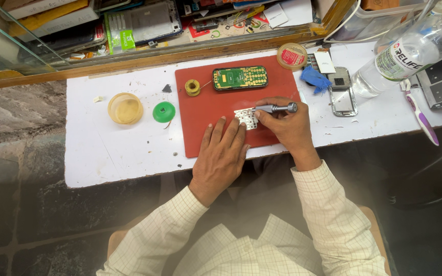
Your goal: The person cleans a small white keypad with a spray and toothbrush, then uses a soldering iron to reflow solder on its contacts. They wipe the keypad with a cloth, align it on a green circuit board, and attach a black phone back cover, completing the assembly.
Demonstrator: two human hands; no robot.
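On the red rectangular rubber mat (pixel 205 128), the left hand (pixel 221 156) lies flat, fingers spread narrowly, fingertips pressing the small white dotted keypad sheet (pixel 246 118). The right hand (pixel 287 128) is closed around a slim grey metal screwdriver (pixel 277 108), its long axis running nearly left to right, tip pointing left onto the sheet, knurled cap to the right. Just beyond lies a green-and-gold phone circuit board (pixel 240 78), lengthwise across the mat, beside a small yellow solder spool (pixel 193 87). The mat rests on the white counter (pixel 113 148).
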